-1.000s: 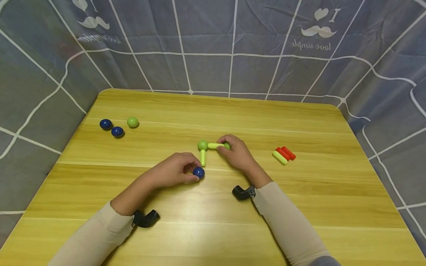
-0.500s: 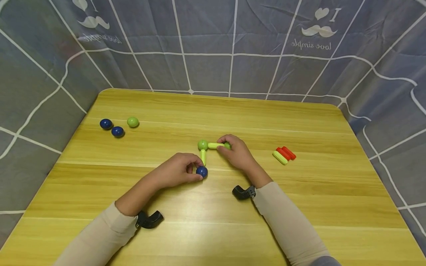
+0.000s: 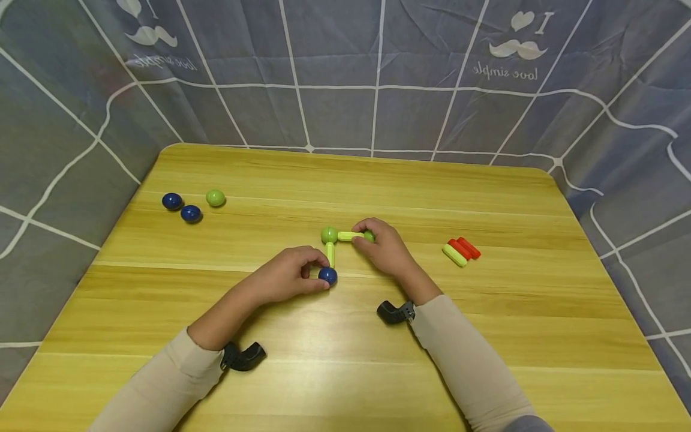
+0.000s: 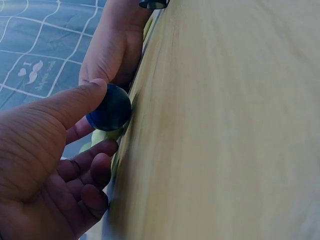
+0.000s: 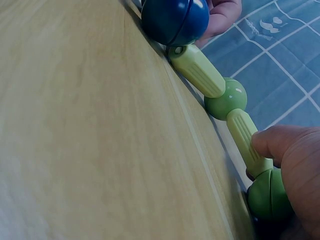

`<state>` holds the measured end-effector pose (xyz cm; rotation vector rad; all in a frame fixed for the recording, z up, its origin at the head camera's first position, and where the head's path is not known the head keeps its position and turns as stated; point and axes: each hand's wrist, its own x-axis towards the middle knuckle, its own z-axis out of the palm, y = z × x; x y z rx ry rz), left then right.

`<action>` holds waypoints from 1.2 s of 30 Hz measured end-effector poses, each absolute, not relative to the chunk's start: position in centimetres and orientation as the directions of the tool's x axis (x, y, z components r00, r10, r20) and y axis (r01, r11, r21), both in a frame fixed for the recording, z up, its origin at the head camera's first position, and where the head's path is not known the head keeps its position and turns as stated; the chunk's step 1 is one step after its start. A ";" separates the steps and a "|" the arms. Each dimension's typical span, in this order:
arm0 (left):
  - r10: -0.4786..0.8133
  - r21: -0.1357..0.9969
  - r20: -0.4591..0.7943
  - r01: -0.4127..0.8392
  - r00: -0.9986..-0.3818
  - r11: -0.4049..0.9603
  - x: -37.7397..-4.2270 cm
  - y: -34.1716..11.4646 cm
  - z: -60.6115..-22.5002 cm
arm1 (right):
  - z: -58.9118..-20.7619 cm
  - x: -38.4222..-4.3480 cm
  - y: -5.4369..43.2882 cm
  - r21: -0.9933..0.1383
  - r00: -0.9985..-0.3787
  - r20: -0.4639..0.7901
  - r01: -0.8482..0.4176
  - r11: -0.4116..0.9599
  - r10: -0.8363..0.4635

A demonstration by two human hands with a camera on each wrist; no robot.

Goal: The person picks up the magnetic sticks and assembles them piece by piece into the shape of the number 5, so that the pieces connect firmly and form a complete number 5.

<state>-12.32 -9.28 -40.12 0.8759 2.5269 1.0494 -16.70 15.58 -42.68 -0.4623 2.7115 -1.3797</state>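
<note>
My left hand (image 3: 286,275) pinches a dark blue ball (image 3: 327,276) between thumb and fingers. The ball sits right at the near end of a yellow-green rod (image 3: 330,255). That rod runs up to a green ball (image 3: 329,234) at the corner of an L shape. From the corner, a second yellow-green rod (image 5: 243,137) leads right to another green ball (image 5: 270,196), partly covered by my right hand (image 3: 382,247). Thumb and fingers of that hand grip the second rod near this ball. In the left wrist view the blue ball (image 4: 111,108) hides most of the rods.
Two dark blue balls (image 3: 191,213) and a loose green ball (image 3: 215,198) lie at the back left of the wooden table (image 3: 302,372). To the right, two red rods (image 3: 467,248) lie beside a yellow-green rod (image 3: 454,255). A grey checked curtain (image 3: 340,114) surrounds the table.
My left hand has moved slightly right and then up, bringing the blue ball in line with the near rod and against its end. The right hand has stayed in place.
</note>
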 end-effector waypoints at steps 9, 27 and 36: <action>0.635 0.722 0.010 0.445 -0.772 0.530 -12.3 -9.4 -40.3 | -42.5 -16.7 15.6 -0.800 -0.955 0.065 -0.223 0.557 -0.289; 0.664 0.725 0.016 0.466 -0.748 0.507 -12.4 -9.6 -40.3 | -40.2 -18.1 13.8 -0.762 -0.924 0.132 -0.327 0.559 -0.360; 0.683 0.747 -0.005 0.451 -0.731 0.488 -12.6 -9.7 -40.4 | -39.7 -18.3 12.5 -0.682 -0.869 0.058 -0.394 0.617 -0.491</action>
